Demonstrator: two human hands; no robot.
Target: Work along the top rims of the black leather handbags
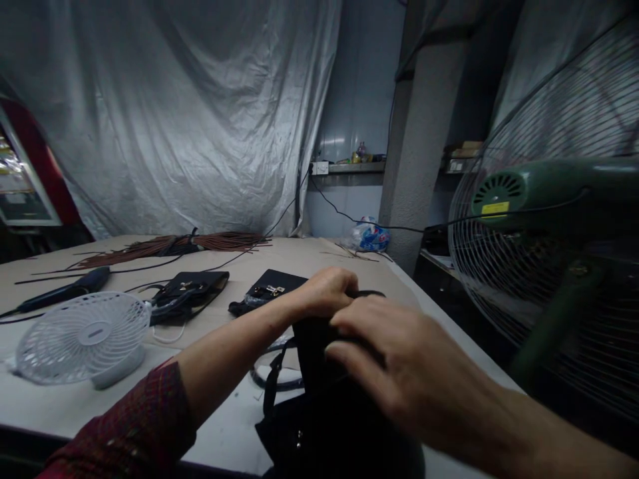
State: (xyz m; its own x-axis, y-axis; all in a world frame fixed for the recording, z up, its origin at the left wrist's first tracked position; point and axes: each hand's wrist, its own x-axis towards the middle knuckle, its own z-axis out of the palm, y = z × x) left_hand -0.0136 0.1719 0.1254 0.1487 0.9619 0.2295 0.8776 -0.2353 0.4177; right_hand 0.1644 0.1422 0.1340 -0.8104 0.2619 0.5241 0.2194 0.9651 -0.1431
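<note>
A black handbag [344, 432] stands close in front of me at the table's near edge, with small metal studs and a strap [272, 382] hanging on its left side. My left hand [329, 291] is closed on the bag's raised upper part, its fingertips mostly hidden behind it. From the right, my right hand [392, 349] grips the same upper part, thumb and fingers curled round the dark material; it is slightly blurred. Just beyond lies another black bag [282, 281] with a metal clasp, and a similar black bag [192, 287] rests farther left.
A white desk fan [92, 332] stands at the left, near a dark corded tool [64, 291]. Brown cords [219, 241] lie bundled across the back of the table. A large green caged fan [539, 186] looms at the right. Cables cross behind; a plastic bag [369, 236] sits at the far corner.
</note>
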